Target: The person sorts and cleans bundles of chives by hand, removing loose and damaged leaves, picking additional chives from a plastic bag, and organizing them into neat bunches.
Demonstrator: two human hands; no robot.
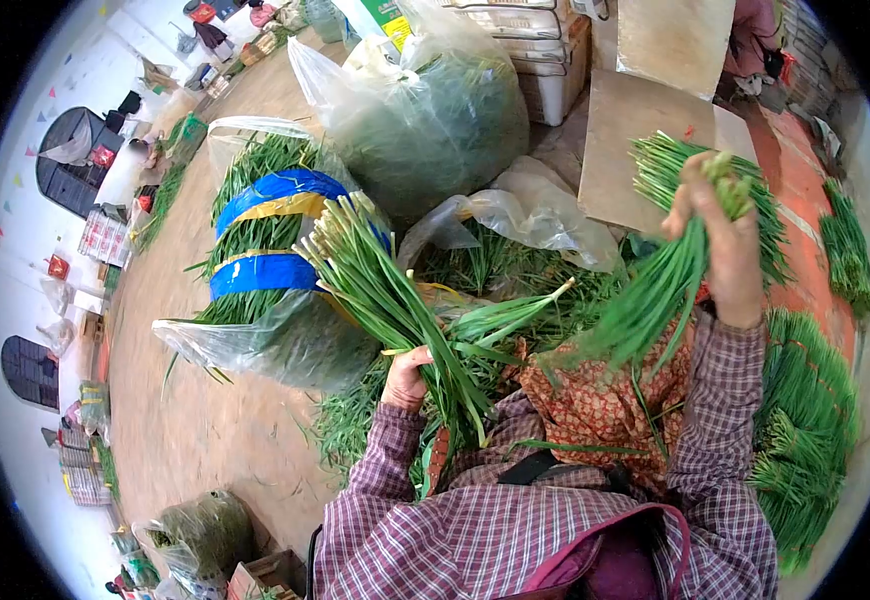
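Note:
My left hand (409, 378) is closed round a bunch of long green stalks (380, 290), whose pale cut ends point up and away from me; a few loose leaves cross beside it. Raised at the right, my right hand (720, 215) grips a second bunch of green stalks (655, 300), pale ends up by the fingers and leaves hanging down, blurred by motion. Behind that hand lies another pile of green stalks (665, 165). Loose greens (495, 265) spread between and below my hands, partly on the patterned cloth (595, 400) over my lap.
At the left stands a clear bag of greens with blue and yellow bands (265, 275). Beyond it is a large tied plastic bag (425, 130). A cardboard sheet (620, 150) lies behind my right hand. Bundled greens (805, 430) line the right side. A person (755, 40) is at the top right.

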